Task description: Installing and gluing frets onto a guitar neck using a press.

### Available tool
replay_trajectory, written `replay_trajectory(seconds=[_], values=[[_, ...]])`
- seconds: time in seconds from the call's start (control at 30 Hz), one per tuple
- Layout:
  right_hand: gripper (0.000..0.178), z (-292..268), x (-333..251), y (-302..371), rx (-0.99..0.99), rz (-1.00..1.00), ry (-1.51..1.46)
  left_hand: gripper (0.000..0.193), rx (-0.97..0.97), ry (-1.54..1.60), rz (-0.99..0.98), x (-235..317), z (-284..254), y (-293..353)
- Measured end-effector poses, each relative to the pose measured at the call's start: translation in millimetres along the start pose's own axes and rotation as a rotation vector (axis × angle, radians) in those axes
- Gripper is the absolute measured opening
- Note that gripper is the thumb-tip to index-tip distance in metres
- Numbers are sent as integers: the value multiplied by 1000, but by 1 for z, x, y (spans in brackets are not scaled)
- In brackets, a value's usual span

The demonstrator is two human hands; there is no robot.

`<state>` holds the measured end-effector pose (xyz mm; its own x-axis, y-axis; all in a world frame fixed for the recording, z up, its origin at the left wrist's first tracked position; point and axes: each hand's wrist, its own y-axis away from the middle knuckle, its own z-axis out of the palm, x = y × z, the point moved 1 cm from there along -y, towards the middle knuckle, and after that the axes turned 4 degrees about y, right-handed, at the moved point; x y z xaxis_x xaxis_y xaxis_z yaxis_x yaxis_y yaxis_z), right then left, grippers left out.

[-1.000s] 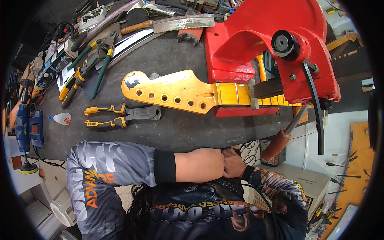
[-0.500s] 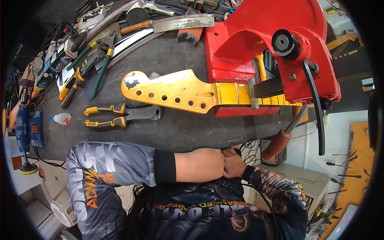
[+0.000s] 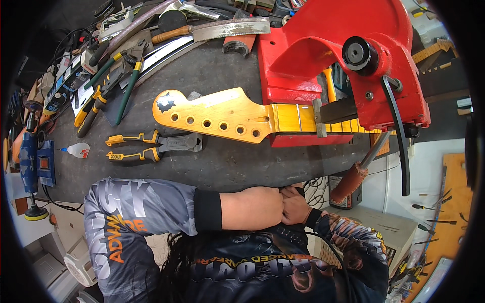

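Observation:
At the bench's front edge my bare left forearm [image 3: 250, 208] reaches across to the right. Its far end meets my right hand [image 3: 296, 206], whose fingers are curled in against it. My left hand's fingers are hidden there, and what the right hand closes on cannot be made out. Beyond them lies a guitar neck [image 3: 212, 116], its headstock showing several round tuner holes and a dark printed mark. A red cast-metal press [image 3: 333, 45] holds the fretboard end under a metal bar [image 3: 319, 117]. End-cutting pliers [image 3: 161, 146] with yellow-black handles lie nearer me, apart from both hands.
A small dropper bottle [image 3: 79, 150] and a blue rotary tool [image 3: 29, 161] are at the left. Pliers [image 3: 108, 83], a wooden-handled saw [image 3: 227, 29] and clutter fill the back. The press's black lever [image 3: 396, 131] and a brown-gripped handle [image 3: 348, 184] jut out at the right.

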<state>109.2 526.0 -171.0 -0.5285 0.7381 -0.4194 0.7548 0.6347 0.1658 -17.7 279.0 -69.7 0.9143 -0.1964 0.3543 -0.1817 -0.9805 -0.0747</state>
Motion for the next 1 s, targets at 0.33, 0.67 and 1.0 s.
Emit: replay_trajectory(seconds=[0.33, 0.67, 1.0], values=[[46, 1, 1, 1, 2, 5, -30, 20, -13, -29, 4, 0, 1, 1], [43, -2, -1, -1, -11, 9, -25, 18, 2, 19, -26, 1, 3, 0], [40, -2, 0, -1, -1, -5, -2, 21, -1, -19, -2, 1, 3, 0]])
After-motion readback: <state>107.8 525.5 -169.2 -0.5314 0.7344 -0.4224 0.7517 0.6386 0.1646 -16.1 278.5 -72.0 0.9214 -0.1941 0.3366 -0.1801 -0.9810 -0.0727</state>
